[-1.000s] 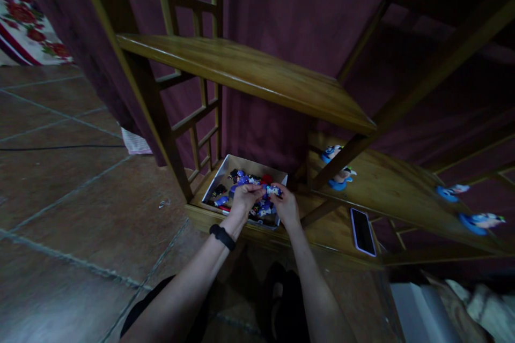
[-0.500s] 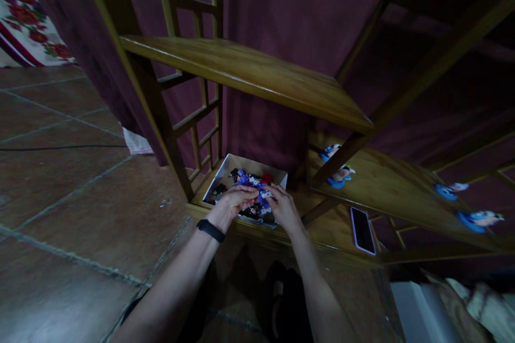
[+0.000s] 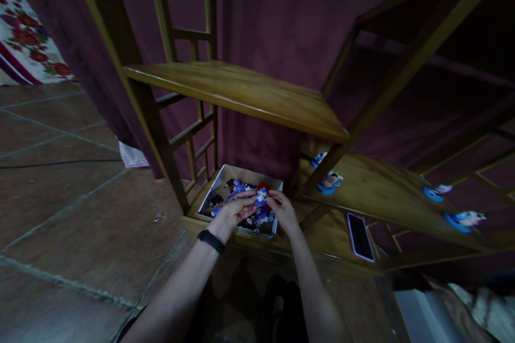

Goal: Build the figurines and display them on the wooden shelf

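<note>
Between my two hands, just above an open cardboard box [image 3: 213,186], is a small blue-purple and white figurine [image 3: 261,196]. The fingers of my left hand [image 3: 240,207] pinch it from the left; a dark band circles that wrist. From the right, my right hand [image 3: 281,208] grips its other side with the fingertips. Under the hands, the box holds several more small figurines [image 3: 238,187] in purple, black and red, partly covered by my fingers. The box rests on the bottom board of a wooden shelf unit.
A wooden shelf board [image 3: 241,96] spans above the box. To the right lies a phone [image 3: 360,237] with a pale purple edge. Several blue-based figurines, one near a slanted post [image 3: 328,182], stand on the right shelf [image 3: 374,182]. A pale box [image 3: 420,313] sits at lower right.
My hands have lifted the figurine slightly and turned it, so it now shows plainly between the fingertips. The camera view has shifted a little.
</note>
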Demonstrator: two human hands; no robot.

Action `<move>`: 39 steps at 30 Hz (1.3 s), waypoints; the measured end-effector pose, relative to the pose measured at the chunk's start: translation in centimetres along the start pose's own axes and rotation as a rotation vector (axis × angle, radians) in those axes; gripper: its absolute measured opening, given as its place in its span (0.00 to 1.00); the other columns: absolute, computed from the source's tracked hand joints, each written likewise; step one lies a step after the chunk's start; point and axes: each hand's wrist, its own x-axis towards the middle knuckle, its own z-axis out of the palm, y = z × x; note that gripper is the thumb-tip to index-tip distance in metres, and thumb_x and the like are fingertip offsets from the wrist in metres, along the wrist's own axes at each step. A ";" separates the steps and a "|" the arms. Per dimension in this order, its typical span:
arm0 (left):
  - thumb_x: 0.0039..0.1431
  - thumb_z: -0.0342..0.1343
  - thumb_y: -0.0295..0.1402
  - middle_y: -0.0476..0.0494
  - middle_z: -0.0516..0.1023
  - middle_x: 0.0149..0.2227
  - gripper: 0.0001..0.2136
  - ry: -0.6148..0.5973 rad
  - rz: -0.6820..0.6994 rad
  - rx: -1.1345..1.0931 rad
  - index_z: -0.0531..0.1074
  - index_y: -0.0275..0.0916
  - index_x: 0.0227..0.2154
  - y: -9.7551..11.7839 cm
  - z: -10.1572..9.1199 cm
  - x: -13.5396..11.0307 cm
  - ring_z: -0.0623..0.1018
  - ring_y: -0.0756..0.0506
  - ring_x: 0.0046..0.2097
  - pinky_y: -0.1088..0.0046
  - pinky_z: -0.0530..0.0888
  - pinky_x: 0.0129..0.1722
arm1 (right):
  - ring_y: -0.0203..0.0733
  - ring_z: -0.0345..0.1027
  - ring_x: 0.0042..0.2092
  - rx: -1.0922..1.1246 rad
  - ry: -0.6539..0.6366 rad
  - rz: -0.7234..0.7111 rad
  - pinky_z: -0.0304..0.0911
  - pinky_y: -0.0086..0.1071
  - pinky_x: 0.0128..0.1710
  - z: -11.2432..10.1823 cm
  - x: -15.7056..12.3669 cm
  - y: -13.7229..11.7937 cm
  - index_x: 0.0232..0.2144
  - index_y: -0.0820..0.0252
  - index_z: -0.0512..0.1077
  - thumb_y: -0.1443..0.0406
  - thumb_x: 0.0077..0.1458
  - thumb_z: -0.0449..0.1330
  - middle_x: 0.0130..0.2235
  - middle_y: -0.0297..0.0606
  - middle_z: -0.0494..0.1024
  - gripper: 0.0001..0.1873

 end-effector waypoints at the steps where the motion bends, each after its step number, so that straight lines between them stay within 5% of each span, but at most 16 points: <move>1: 0.42 0.62 0.18 0.46 0.77 0.23 0.10 -0.010 0.000 -0.001 0.72 0.34 0.29 0.0 0.0 0.0 0.76 0.51 0.24 0.76 0.75 0.28 | 0.39 0.68 0.39 -0.003 -0.009 0.009 0.63 0.32 0.41 0.0 0.1 0.2 0.39 0.58 0.71 0.59 0.47 0.58 0.38 0.37 0.74 0.15; 12: 0.40 0.62 0.16 0.43 0.77 0.22 0.08 0.030 0.017 0.062 0.74 0.31 0.25 -0.2 0.3 -0.6 0.77 0.50 0.24 0.76 0.76 0.27 | 0.36 0.63 0.32 -0.163 -0.097 -0.112 0.59 0.28 0.33 -1.1 0.5 -0.5 0.19 0.59 0.71 0.60 0.47 0.58 0.26 0.32 0.67 0.10; 21: 0.38 0.62 0.14 0.44 0.76 0.21 0.09 0.053 0.024 0.051 0.72 0.31 0.23 -0.6 0.2 -0.6 0.76 0.50 0.23 0.76 0.75 0.27 | 0.37 0.64 0.34 -0.194 -0.064 -0.104 0.61 0.30 0.37 -0.5 0.1 0.5 0.21 0.59 0.72 0.62 0.47 0.58 0.28 0.34 0.70 0.09; 28: 0.38 0.65 0.22 0.51 0.74 0.21 0.13 -0.011 0.320 0.141 0.74 0.34 0.31 -1.1 1.5 -0.9 0.75 0.52 0.24 0.75 0.75 0.30 | 0.41 0.69 0.40 -0.007 -0.025 0.046 0.64 0.34 0.41 0.4 -0.1 0.8 0.44 0.56 0.68 0.61 0.47 0.58 0.39 0.37 0.75 0.20; 39: 0.32 0.66 0.21 0.52 0.74 0.18 0.10 0.075 0.381 0.344 0.74 0.34 0.22 -2.0 2.1 -0.7 0.71 0.52 0.20 0.76 0.71 0.23 | 0.40 0.68 0.39 -0.053 -0.043 -0.018 0.64 0.34 0.41 -0.1 0.0 0.4 0.33 0.59 0.73 0.64 0.45 0.58 0.36 0.35 0.74 0.10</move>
